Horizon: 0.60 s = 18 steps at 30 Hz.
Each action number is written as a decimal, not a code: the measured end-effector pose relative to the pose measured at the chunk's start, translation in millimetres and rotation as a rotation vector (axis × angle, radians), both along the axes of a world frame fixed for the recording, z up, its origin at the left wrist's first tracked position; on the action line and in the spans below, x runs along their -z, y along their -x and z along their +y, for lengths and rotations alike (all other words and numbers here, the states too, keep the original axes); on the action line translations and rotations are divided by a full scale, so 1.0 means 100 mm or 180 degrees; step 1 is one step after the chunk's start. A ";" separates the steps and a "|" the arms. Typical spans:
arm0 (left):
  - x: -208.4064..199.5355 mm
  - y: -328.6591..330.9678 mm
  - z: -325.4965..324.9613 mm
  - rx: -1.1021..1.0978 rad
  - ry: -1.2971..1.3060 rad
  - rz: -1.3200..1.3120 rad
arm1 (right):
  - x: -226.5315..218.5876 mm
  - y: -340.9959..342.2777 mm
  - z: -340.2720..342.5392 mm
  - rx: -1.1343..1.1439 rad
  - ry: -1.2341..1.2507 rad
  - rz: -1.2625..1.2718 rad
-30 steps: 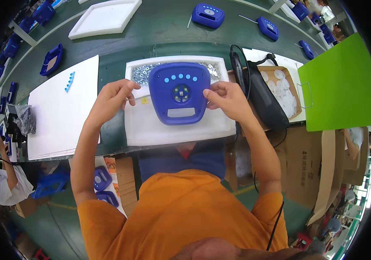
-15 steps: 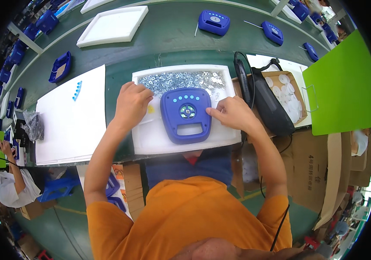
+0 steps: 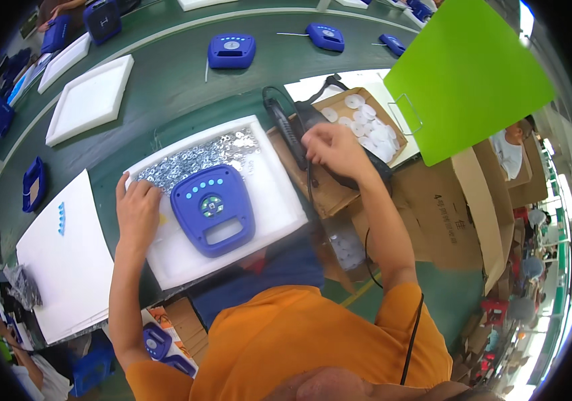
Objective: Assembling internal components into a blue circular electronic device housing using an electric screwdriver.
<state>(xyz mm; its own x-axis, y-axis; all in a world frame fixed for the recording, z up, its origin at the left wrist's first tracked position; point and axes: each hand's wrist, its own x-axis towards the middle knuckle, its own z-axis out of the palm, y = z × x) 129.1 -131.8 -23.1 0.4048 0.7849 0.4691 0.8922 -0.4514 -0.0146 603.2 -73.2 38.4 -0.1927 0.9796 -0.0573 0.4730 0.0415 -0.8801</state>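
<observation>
A blue plastic housing (image 3: 185,207) with a row of light-blue dots, a round window and a handle slot lies in a white foam tray (image 3: 276,200). Small shiny metal nuts or washers (image 3: 192,160) are heaped along the tray's far side. My left hand (image 3: 137,208) is at the tray's left edge, fingers curled beside the metal pieces; what they pinch, if anything, is hidden. Away from the housing, my right hand (image 3: 339,152) hovers over a black pouch (image 3: 381,167), beside a black corded tool (image 3: 288,130). Its fingers are bent together, their contents hidden.
A cardboard tray (image 3: 398,130) of white discs (image 3: 366,127) sits at the right, below a green panel (image 3: 466,77). White board (image 3: 65,267) lies left with a blue strip (image 3: 61,218). More blue housings (image 3: 231,51) stand across the bench. Cardboard boxes (image 3: 426,217) are at lower right.
My right hand has left the housing's right edge and moved right, over the black pouch. My left hand stays by the tray's left side. The whole view has turned and shifted.
</observation>
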 end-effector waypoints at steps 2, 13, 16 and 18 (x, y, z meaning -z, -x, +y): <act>-0.07 0.01 0.01 -0.0036 0.0008 -0.0054 | 0.08 -0.37 0.32 0.0462 -0.0538 -0.0489; -0.80 -0.28 0.04 0.0120 0.0188 -0.1826 | 0.56 -0.97 1.18 0.0483 -0.0870 -0.2996; -0.62 -0.34 0.04 0.0343 0.0225 -0.2073 | 0.56 -0.93 1.22 0.0666 -0.0556 -0.2771; -0.53 -0.42 0.01 0.0336 0.0482 -0.2293 | 0.62 -1.02 1.25 0.0668 -0.0485 -0.2685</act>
<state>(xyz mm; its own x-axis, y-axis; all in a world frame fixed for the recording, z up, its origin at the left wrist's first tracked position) 171.4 -130.5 30.1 0.1148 0.8360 0.5366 0.6090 -0.4859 0.6269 705.7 51.9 -23.6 0.0397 0.9986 0.0350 0.9736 -0.0307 -0.2262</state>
